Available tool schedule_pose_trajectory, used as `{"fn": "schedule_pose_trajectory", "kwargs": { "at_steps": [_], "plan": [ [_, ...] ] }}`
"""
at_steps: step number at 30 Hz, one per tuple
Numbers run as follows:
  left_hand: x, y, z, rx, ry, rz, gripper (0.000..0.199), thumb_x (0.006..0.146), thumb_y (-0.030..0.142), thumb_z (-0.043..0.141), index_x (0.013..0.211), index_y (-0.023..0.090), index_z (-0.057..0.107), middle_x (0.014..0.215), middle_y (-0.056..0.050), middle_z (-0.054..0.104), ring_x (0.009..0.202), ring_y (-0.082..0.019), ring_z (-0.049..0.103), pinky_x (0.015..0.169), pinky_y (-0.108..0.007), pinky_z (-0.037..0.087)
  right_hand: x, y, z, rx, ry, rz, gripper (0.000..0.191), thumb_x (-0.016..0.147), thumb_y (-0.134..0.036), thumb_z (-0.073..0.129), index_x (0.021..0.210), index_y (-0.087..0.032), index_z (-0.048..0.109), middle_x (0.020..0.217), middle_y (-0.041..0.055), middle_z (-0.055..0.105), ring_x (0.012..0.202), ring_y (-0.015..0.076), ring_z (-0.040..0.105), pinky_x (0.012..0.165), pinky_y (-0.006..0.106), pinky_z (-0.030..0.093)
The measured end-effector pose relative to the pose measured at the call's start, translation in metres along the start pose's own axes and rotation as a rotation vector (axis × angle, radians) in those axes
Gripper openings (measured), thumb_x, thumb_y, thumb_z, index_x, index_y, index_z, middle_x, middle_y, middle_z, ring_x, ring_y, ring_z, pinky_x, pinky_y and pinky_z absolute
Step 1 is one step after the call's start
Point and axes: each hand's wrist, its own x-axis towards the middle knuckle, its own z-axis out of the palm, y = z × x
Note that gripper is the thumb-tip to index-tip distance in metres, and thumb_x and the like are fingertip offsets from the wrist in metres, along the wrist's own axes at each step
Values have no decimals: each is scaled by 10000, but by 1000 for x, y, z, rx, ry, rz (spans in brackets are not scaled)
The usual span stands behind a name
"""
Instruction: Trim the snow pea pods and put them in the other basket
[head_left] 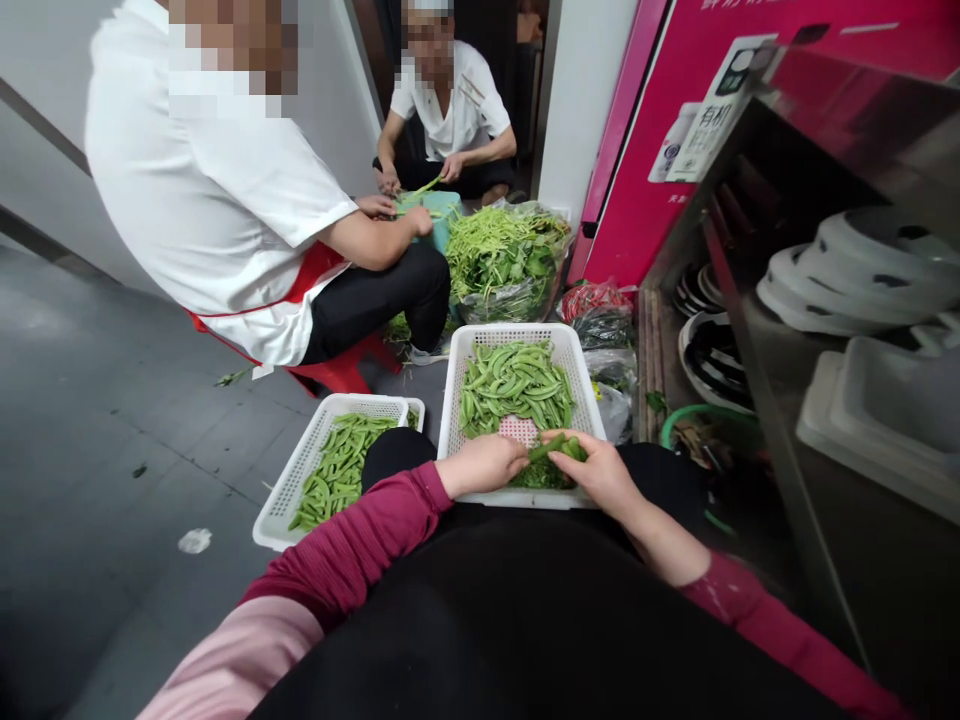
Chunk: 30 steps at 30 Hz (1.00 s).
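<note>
Head view, right hand (604, 472) curled, apparently holding pods (573, 448)

Muted light — edges perhaps blurry

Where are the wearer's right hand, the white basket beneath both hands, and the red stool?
Right hand (598, 474): head view, back of the hand.
White basket (514, 334): head view, far rim.
Red stool (346, 374): head view, visible side below the seated person.
</note>
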Motion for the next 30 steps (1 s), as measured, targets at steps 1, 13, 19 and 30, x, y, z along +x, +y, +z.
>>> {"fn": "schedule_pose_trajectory", "kwargs": {
  "at_steps": [1, 13, 19, 30],
  "plan": [
    [0, 3, 0, 73, -26, -15, 220, 801, 270, 409, 851, 172, 600, 765, -64, 596, 690, -164, 564, 682, -271, 432, 1, -3, -4, -90, 64, -86, 295, 756, -302, 528, 1025, -201, 599, 838, 40, 628, 686, 176, 581, 651, 296, 468],
    [-8, 0, 22, -126, 279, 4, 318, 871, 258, 297, 734, 166, 568, 667, -16, 560, 645, -108, 518, 628, -197, 390, 11, 7, 29, 285, -83, 91, 204, 722, -387, 577, 737, -184, 564, 652, 8, 586, 553, 136, 512, 488, 244, 403],
    [-3, -37, 50, 196, 69, -157, 184, 723, 172, 524, 892, 170, 597, 880, -76, 513, 836, -180, 509, 723, -266, 412, 38, 50, -8, 1054, 381, 487, 227, 650, -347, 634, 612, -204, 461, 507, -45, 499, 453, 105, 499, 439, 238, 440],
    [57, -64, 19, 453, 91, -128, 166, 822, 137, 408, 837, 119, 572, 882, -108, 532, 846, -185, 538, 726, -303, 427, 10, 31, 15, 665, -10, 389, 277, 680, -410, 634, 809, -174, 563, 473, -78, 450, 364, 68, 387, 399, 212, 362]
  ]
}}
